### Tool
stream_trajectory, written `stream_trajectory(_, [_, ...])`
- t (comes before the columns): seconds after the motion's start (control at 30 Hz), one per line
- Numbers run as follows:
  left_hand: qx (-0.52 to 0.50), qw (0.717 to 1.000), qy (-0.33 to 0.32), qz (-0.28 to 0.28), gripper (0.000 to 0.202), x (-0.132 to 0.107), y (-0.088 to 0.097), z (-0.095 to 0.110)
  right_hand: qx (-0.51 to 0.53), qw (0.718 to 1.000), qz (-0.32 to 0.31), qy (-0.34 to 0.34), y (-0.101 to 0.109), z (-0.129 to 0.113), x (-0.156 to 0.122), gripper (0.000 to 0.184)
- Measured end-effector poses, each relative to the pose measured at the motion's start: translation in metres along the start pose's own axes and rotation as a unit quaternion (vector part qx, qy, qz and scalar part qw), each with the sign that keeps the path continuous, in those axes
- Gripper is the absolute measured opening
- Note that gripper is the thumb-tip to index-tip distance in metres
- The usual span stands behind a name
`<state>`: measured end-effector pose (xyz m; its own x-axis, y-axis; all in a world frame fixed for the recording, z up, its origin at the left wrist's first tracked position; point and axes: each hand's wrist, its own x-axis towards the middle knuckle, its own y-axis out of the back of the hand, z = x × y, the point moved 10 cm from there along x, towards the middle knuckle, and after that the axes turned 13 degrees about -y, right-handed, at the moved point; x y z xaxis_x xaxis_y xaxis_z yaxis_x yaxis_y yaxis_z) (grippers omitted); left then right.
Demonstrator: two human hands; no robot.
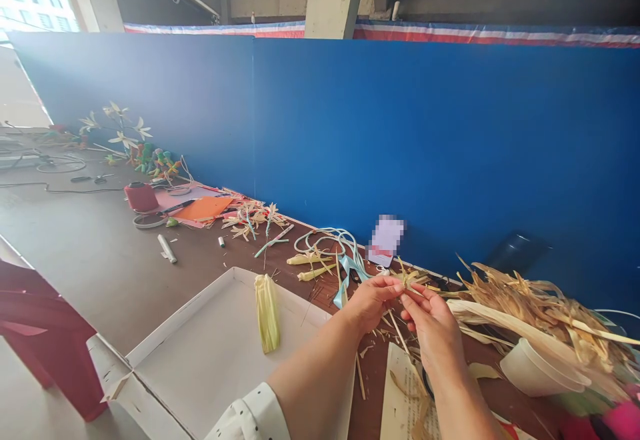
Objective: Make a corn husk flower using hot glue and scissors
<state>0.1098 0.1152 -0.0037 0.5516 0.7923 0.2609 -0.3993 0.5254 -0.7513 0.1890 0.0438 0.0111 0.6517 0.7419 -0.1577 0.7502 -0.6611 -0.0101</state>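
Note:
Over the brown table, my left hand (376, 301) and my right hand (431, 320) meet at the fingertips. Both pinch a small pale yellow corn husk piece (408, 277), whose thin strips stick out above the fingers. Its lower part is hidden by my fingers. A thin stick (399, 329) shows below my hands; whether it joins the husk piece I cannot tell. Left of my left hand lies a light blue ribbon (345, 280). A folded yellow-green husk (268, 313) rests in the white box lid (200, 367), partly under my left forearm.
At right, a heap of dry husks (540, 300) lies behind a white paper cup (543, 368). A phone (386, 240) leans on the blue partition (440, 133). Further left are husk flowers (255, 217), orange paper (205, 208), a red thread spool (141, 197) and a white marker (167, 249).

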Motion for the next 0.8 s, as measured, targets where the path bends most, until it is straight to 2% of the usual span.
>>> stream_trajectory(0.13, [-0.011, 1.000, 0.005, -0.017, 0.033, 0.000, -0.003, -0.001, -0.024, 0.999, 0.000, 0.034, 0.002, -0.005, 0.000, 0.053])
stream_trajectory(0.2, [0.009, 1.000, 0.005, -0.022, 0.032, 0.001, -0.003, 0.000, -0.074, 0.995, 0.016, 0.072, 0.004, -0.013, -0.002, 0.052])
stream_trajectory(0.33, [0.060, 0.998, -0.008, -0.019, 0.036, 0.004, 0.002, 0.006, -0.184, 0.969, 0.076, 0.148, 0.007, -0.030, -0.012, 0.051])
stream_trajectory(0.43, [0.085, 0.995, -0.018, -0.047, 0.043, 0.005, -0.001, 0.012, -0.226, 0.950, 0.107, 0.185, 0.008, -0.040, -0.020, 0.051])
stream_trajectory(0.6, [0.111, 0.991, -0.007, -0.074, 0.047, 0.005, -0.002, 0.015, -0.259, 0.937, 0.134, 0.193, 0.010, -0.044, -0.024, 0.050])
stream_trajectory(0.8, [0.108, 0.993, -0.004, -0.043, 0.044, 0.006, 0.007, 0.015, -0.236, 0.952, 0.113, 0.161, 0.010, -0.039, -0.020, 0.052])
